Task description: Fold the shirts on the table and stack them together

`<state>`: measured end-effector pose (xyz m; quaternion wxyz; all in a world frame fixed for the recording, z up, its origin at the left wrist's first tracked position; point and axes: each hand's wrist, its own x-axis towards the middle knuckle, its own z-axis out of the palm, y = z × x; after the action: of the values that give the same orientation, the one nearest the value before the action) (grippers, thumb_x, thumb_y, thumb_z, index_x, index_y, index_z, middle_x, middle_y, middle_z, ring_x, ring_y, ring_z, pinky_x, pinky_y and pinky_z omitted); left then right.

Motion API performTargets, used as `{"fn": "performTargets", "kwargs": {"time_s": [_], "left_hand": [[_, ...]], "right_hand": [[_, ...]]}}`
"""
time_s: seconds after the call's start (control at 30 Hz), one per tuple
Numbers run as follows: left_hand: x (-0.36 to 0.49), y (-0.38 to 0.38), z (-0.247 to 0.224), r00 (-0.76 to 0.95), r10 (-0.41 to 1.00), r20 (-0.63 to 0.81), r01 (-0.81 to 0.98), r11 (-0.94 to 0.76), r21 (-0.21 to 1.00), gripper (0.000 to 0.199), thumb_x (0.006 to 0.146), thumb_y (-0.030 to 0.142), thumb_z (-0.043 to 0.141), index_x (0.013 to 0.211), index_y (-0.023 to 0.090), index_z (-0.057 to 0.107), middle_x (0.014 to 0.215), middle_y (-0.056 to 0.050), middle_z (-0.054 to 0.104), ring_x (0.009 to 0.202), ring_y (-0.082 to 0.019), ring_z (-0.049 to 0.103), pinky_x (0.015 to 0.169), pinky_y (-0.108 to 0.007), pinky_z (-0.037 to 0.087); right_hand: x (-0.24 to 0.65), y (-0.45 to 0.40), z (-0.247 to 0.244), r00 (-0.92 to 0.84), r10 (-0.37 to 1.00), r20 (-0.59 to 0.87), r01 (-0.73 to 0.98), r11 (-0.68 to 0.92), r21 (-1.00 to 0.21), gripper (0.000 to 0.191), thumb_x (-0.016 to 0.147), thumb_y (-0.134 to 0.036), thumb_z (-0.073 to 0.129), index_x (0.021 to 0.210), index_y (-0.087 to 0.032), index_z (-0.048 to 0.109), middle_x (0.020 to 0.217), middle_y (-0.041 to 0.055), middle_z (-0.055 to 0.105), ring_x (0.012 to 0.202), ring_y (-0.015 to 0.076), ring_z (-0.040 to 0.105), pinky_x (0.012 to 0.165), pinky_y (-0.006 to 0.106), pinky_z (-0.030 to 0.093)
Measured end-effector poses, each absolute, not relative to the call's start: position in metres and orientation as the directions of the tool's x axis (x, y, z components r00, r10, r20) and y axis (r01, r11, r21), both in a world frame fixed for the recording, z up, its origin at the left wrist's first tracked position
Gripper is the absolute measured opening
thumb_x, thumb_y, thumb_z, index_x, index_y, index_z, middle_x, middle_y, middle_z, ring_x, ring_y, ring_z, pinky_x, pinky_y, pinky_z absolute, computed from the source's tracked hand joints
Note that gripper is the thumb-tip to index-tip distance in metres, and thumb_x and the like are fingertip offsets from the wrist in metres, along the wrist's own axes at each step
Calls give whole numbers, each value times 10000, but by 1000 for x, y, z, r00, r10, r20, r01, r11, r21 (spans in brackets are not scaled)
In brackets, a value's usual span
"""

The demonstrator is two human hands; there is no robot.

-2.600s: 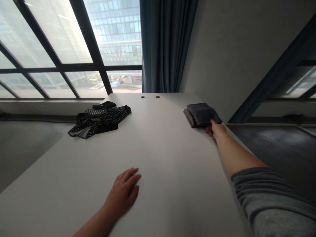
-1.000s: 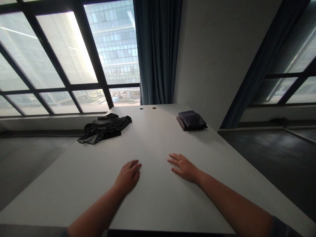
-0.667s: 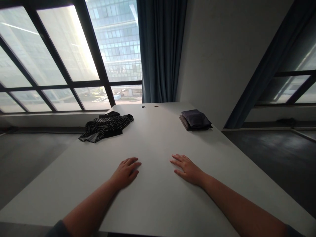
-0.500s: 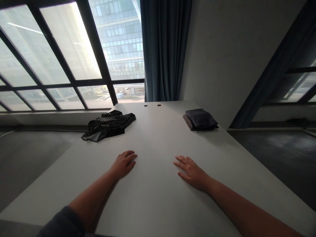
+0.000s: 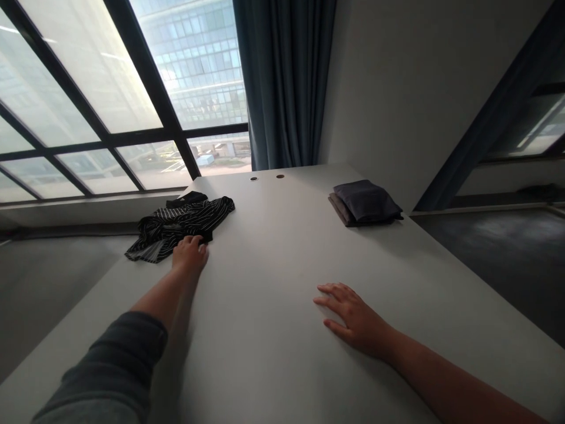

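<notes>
Head view, desk [image 5: 265,353]: pale surface with its left border near the left hand [image 5: 189,256]; a sideways pull could send loose cloth to the floor [image 5: 53,294].
Striped cloth [image 5: 188,217]: crumpled just ahead of the left hand, along that border; any overhang cannot be judged. Tangled layers could drag one another if only one is seized.
Folded stack [image 5: 368,200]: ahead of the right hand [image 5: 355,321] and well apart from it, near the desk's right border; its uneven layers could slip if bumped.
Right hand: palm down, fingers spread, holding nothing; too far from the striped cloth to steady it.
Left hand: fingers bent at the near side of the striped cloth; whether they grip cannot be told.
Black fabric [image 5: 206,236]: plain patch at the left fingertips; a shallow pinch could miss the striped layer.
</notes>
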<state>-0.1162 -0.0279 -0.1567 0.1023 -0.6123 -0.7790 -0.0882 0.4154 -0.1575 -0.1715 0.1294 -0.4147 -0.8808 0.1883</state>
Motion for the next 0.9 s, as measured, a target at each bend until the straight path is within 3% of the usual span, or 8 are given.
{"fn": "performTargets", "kwargs": {"time_s": [0.17, 0.3, 0.4, 0.53, 0.63, 0.8, 0.9], "left_hand": [[-144, 25, -137, -427, 884, 191, 898, 440, -27, 639, 968, 493, 502, 1577, 303, 460, 1477, -223, 510, 1301, -437, 542, 1035, -559, 438], [-142, 52, -131, -596, 802, 27, 802, 594, 65, 606, 903, 541, 583, 1444, 270, 602, 1432, -252, 528, 1269, -475, 555, 983, -598, 457], [-134, 60, -125, -621, 783, 38, 778, 609, 152, 511, 924, 505, 556, 1337, 224, 667, 1357, -251, 575, 1224, -468, 573, 960, -617, 465], [-99, 49, -109, -482, 847, 222, 868, 429, 249, 440, 1005, 448, 448, 1313, 222, 666, 1336, -196, 597, 1189, -382, 601, 975, -519, 487], [-51, 24, -96, -273, 892, 360, 959, 223, 174, 357, 1004, 414, 481, 1226, 240, 700, 1324, -148, 613, 1211, -344, 586, 982, -453, 477], [39, -47, -93, -18, 954, 298, 998, 36, -53, 253, 978, 349, 533, 1049, 250, 755, 1163, -123, 678, 1142, -355, 579, 929, -480, 433], [76, -91, -107, 4, 965, 263, 999, 8, -44, 227, 968, 305, 551, 974, 248, 771, 1132, -134, 670, 1123, -352, 568, 905, -481, 413]], "right_hand": [[417, -155, -171, -615, 784, 81, 676, 577, -458, 447, 948, -360, 639, 1390, -319, 691, 1556, 98, 555, 1459, 332, 482, 1257, 611, 296], [414, -156, -169, -602, 796, 68, 690, 561, -456, 445, 934, -327, 641, 1375, -310, 700, 1545, 100, 563, 1443, 331, 495, 1252, 611, 298], [412, -158, -166, -589, 804, 80, 698, 556, -452, 440, 929, -315, 638, 1364, -306, 704, 1537, 98, 570, 1440, 324, 493, 1251, 592, 304], [411, -159, -164, -585, 807, 84, 699, 554, -452, 431, 929, -307, 635, 1354, -299, 708, 1522, 101, 582, 1427, 320, 505, 1248, 588, 308], [411, -159, -164, -584, 807, 85, 703, 556, -445, 420, 937, -309, 625, 1348, -292, 709, 1518, 105, 584, 1425, 316, 507, 1249, 586, 308], [409, -159, -166, -593, 799, 104, 702, 576, -418, 428, 945, -306, 616, 1364, -272, 698, 1514, 116, 584, 1427, 311, 500, 1252, 577, 308], [409, -160, -166, -599, 792, 115, 698, 588, -410, 427, 943, -299, 617, 1361, -262, 699, 1512, 118, 584, 1422, 314, 502, 1254, 581, 305]]}}
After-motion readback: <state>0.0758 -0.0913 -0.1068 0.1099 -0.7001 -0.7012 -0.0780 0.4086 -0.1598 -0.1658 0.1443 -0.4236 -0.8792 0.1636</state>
